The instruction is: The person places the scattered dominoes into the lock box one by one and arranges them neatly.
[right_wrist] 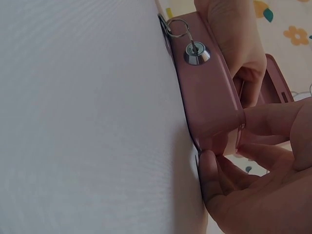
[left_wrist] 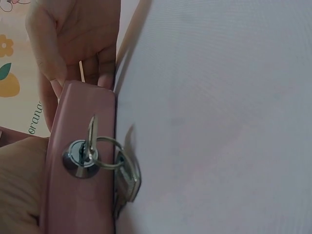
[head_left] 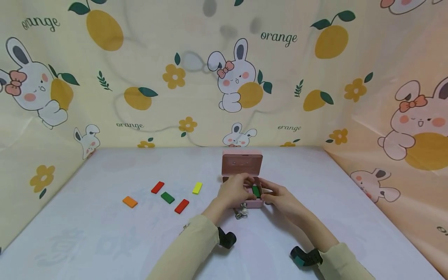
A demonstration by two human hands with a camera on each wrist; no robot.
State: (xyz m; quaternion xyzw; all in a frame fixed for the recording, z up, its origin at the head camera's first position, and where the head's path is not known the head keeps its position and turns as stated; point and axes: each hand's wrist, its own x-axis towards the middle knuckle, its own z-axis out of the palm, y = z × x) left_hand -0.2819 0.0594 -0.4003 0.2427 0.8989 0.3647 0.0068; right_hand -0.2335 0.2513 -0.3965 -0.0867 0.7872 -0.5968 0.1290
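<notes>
A small pink metal lock box (head_left: 254, 204) stands on the table with its lid (head_left: 241, 165) raised. My left hand (head_left: 235, 190) reaches over the front wall, with its fingers bent down inside; I cannot tell whether they hold anything. A green block (head_left: 256, 191) shows inside the box, right of those fingers. My right hand (head_left: 285, 200) grips the box's right side; in the right wrist view its thumb (right_wrist: 270, 119) lies at the rim and other fingers sit low against the wall. A key (left_wrist: 92, 134) stands in the front lock (left_wrist: 80, 158), with more keys (left_wrist: 127, 178) hanging from its ring.
Left of the box lie an orange block (head_left: 130, 201), two red blocks (head_left: 158, 187) (head_left: 182, 206), a green block (head_left: 167, 197) and a yellow block (head_left: 197, 188). A patterned cloth (head_left: 196, 97) with rabbits and oranges rises behind the white table (head_left: 105, 233).
</notes>
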